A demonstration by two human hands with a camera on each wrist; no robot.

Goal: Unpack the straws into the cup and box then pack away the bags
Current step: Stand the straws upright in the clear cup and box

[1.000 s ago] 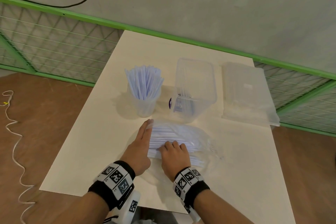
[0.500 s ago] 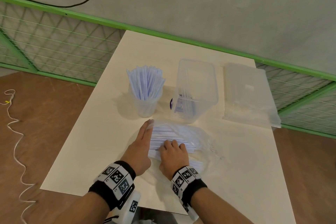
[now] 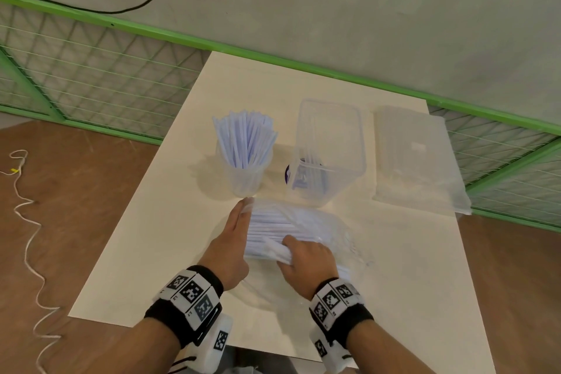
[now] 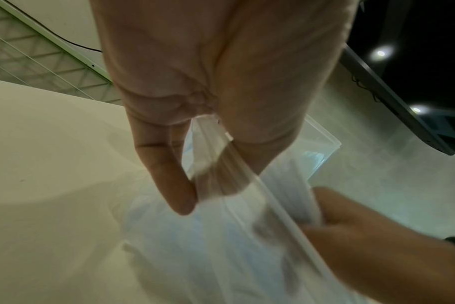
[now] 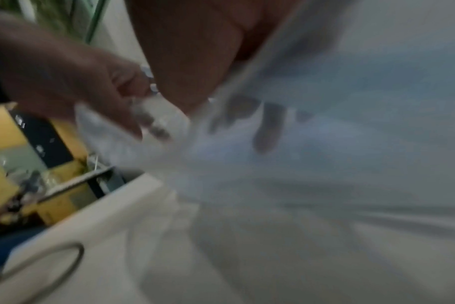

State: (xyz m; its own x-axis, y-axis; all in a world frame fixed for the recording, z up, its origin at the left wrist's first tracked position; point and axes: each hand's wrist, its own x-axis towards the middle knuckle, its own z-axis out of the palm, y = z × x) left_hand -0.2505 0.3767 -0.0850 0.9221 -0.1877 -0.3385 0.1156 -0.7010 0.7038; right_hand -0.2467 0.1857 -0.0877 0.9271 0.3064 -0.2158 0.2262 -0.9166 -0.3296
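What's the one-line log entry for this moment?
phase: opening straw bag | left hand: pinches bag edge | right hand: grips bag | cup: holds straws | box: few straws

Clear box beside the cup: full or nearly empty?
Nearly empty: the clear box shows only a few straws through its walls.

Overhead head view; close, perhaps blurred wrists

Pale-blue straws (image 3: 246, 143) — clear cup (image 3: 244, 181)
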